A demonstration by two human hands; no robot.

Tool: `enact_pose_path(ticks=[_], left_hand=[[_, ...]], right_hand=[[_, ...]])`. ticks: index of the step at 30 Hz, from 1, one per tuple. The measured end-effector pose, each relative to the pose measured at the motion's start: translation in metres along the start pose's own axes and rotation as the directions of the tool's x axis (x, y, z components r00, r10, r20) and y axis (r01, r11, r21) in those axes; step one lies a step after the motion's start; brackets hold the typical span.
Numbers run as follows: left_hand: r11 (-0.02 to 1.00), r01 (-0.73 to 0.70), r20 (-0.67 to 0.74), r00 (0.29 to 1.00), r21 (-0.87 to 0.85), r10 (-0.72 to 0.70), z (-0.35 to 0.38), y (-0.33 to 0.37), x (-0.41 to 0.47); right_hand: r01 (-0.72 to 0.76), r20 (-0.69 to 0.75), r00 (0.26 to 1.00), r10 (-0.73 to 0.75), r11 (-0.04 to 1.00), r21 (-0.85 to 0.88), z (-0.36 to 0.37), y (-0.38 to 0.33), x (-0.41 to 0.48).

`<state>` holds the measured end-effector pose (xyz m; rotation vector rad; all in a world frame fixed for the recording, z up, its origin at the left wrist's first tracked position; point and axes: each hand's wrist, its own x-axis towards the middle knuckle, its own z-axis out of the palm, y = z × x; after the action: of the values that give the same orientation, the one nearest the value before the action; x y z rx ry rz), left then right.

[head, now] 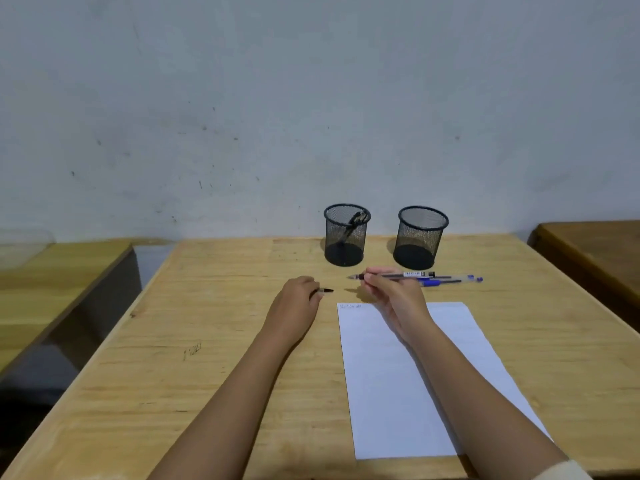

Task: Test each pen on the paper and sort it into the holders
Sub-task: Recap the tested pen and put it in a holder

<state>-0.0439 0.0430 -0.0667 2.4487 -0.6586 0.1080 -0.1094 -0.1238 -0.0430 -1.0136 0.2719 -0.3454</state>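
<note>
Paper [381, 393] lies just below your right hand [394, 299], which pinches the uncapped black pen [412, 275] lengthwise across the frame, tip pointing left, while your left hand [294, 303] grips its cap [325, 291] left of the sheet, so the right is nearer.

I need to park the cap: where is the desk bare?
Bare: the desk left of the paper and left hand, and left of the left holder. Crowded: between the right holder and paper, where the right hand and blue pens sit.
</note>
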Motion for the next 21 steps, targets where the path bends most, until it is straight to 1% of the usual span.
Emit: enact_pose_path(ticks=[3,5,7,9,10,12,17,21], left_hand=[[0.998,-0.042,-0.026,0.999,-0.047,0.041,-0.005,0.003,0.003],[0.990,-0.051,-0.030,0.998,-0.134,0.048,-0.008,0.005,0.002],[0.948,-0.020,-0.033,0.999,-0.318,0.009,-0.011,0.012,-0.001],[0.858,0.011,-0.041,0.998,-0.513,-0.037,-0.014,0.023,-0.005],[0.831,0.006,-0.059,0.997,-0.557,-0.047,-0.016,0.027,-0.005],[0.810,-0.010,-0.078,0.996,-0.587,-0.044,-0.018,0.034,-0.005],[0.748,-0.037,-0.069,0.998,-0.663,-0.012,-0.025,0.051,-0.010],[0.652,-0.033,-0.074,0.997,-0.757,-0.035,-0.031,0.065,-0.013]], right_hand=[[0.022,0.018,1.000,-0.021,0.997,-0.076,-0.001,-0.006,-0.006],[0.032,0.030,0.999,-0.028,0.989,-0.144,-0.001,-0.013,-0.007],[0.040,0.047,0.998,-0.031,0.982,-0.187,0.000,-0.020,-0.007],[0.046,0.054,0.998,-0.036,0.979,-0.200,0.000,-0.025,-0.007],[0.050,0.053,0.998,-0.040,0.978,-0.202,0.000,-0.026,-0.006],[0.058,0.058,0.997,-0.047,0.977,-0.206,0.000,-0.029,-0.008],[0.072,0.099,0.994,-0.052,0.973,-0.218,0.003,-0.035,-0.015],[0.088,0.127,0.990,-0.066,0.980,-0.181,0.006,-0.043,-0.018]])
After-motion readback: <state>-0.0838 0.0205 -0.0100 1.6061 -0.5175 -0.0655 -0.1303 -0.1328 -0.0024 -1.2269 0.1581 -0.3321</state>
